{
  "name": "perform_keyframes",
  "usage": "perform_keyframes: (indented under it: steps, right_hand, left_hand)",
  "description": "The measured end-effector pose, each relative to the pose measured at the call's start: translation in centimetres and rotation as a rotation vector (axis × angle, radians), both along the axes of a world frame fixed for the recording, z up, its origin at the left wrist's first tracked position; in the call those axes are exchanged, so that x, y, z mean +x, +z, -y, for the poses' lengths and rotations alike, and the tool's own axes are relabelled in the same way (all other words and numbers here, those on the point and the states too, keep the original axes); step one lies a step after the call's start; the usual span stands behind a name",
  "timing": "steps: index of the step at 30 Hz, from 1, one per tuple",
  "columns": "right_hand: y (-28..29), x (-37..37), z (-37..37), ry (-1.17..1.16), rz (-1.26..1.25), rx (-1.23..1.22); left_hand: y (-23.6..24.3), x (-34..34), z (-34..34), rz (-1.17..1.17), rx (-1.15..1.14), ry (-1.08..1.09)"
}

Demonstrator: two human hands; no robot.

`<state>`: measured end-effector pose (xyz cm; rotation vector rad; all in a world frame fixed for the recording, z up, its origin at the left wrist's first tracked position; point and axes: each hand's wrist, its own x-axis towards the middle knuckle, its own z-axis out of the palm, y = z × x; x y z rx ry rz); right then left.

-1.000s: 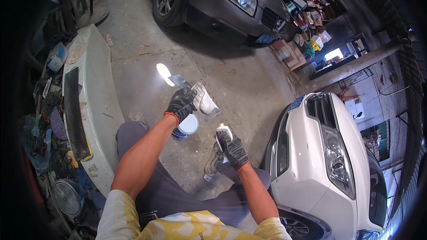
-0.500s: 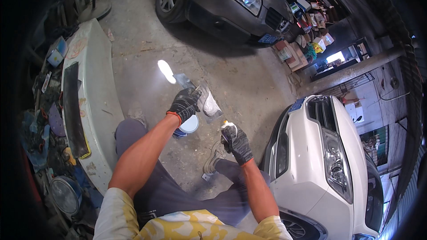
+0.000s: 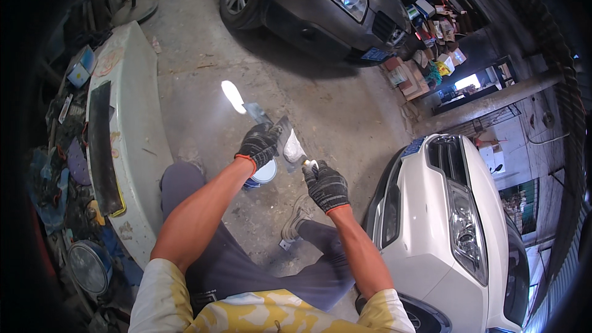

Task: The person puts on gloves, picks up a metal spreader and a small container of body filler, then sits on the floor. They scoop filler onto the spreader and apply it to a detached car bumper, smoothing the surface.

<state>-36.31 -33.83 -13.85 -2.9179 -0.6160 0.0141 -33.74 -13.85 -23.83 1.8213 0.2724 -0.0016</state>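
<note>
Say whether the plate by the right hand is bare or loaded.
Loaded: a pale mound lies on the plate.

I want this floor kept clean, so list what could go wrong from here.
The pale paste lies in a loose mound on the metal plate in the left hand; tipping the plate might drop it onto the floor.

The white tube in the right hand points at the plate's edge, so a squeeze could miss the plate.
</note>
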Motion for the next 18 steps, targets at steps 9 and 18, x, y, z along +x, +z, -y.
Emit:
perform_keyframes:
  steps: [9, 18]
  right_hand:
    - [-0.7, 0.6, -0.7, 0.043, 0.004, -0.156]
    - [-1.2, 1.1, -0.8, 0.131, 0.011, -0.189]
  left_hand:
    - [1.2, -0.6, 0.1, 0.059, 0.035, 0.088]
    - [2.0, -0.7, 0.1, 0.014, 0.069, 0.093]
